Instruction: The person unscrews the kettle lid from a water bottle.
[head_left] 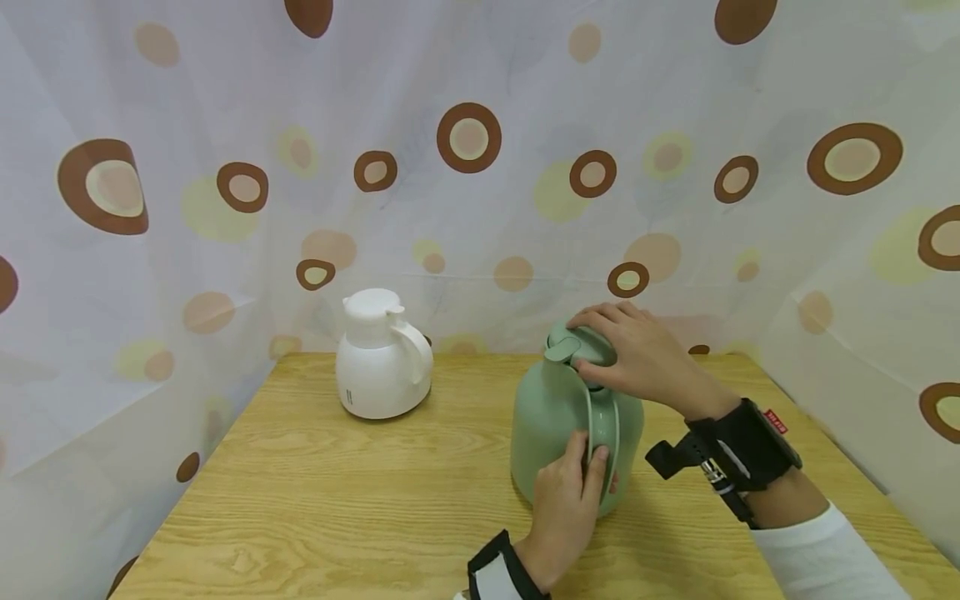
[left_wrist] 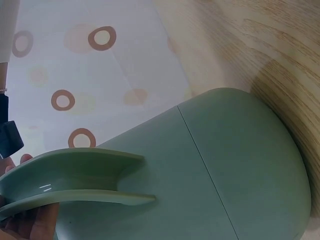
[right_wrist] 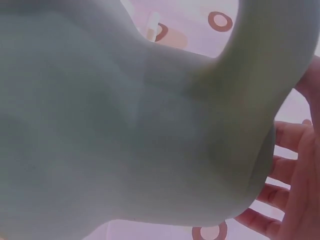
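Note:
A sage-green vacuum jug (head_left: 542,442) stands upright on the wooden table, its handle (head_left: 604,425) facing me. My left hand (head_left: 564,500) grips the handle, thumb and finger on either side of it. The left wrist view shows the jug's smooth body (left_wrist: 165,155) and the grooved handle (left_wrist: 65,172) close up. On top, my right hand (head_left: 645,354) holds the round lid (head_left: 592,343), fingers over the far side and thumb near the handle. In the right wrist view, several of its fingers (right_wrist: 282,170) touch the lid's edge; the jug's body hides much else.
A white jug (head_left: 384,371) with its own lid and handle stands at the table's back left. Behind the wooden table (head_left: 337,492) hangs a pale curtain (head_left: 480,217) with brown and yellow dots. More of that curtain borders both sides.

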